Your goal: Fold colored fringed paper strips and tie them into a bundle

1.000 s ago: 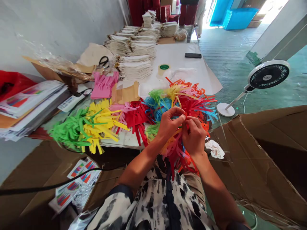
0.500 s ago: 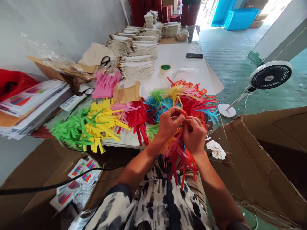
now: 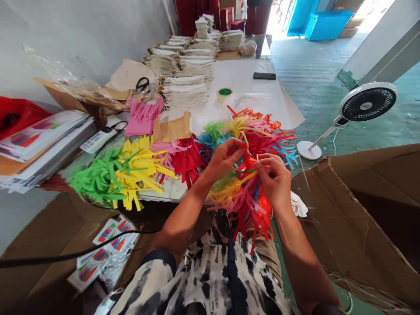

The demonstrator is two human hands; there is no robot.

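Observation:
My left hand [image 3: 228,158] pinches the twisted top of an orange-red paper tassel [image 3: 246,158] between thumb and fingertips. Just to its right, my right hand [image 3: 274,178] has its thumb and fingers closed, with a small white strip [image 3: 257,158] sticking up at the tips. Below both hands, a bunch of pink, red, yellow and orange tassels [image 3: 244,205] hangs over the table edge towards my lap. A multicoloured tassel heap [image 3: 265,127] lies on the table behind the hands. Left of it are red tassels [image 3: 187,157], yellow tassels [image 3: 141,162] and green tassels [image 3: 98,177].
Pink fringed paper [image 3: 143,116], scissors [image 3: 142,84] and stacked off-white bundles [image 3: 187,92] stand towards the wall. A tape roll [image 3: 225,92] and a phone [image 3: 264,75] lie farther back. To the right are a fan [image 3: 367,105], crumpled white paper [image 3: 298,204] and an open cardboard box [image 3: 341,188].
My hands have moved apart, the left slightly left and up, the right to the right. More of the orange-red tassel top shows, and a white strip now appears at my right fingertips.

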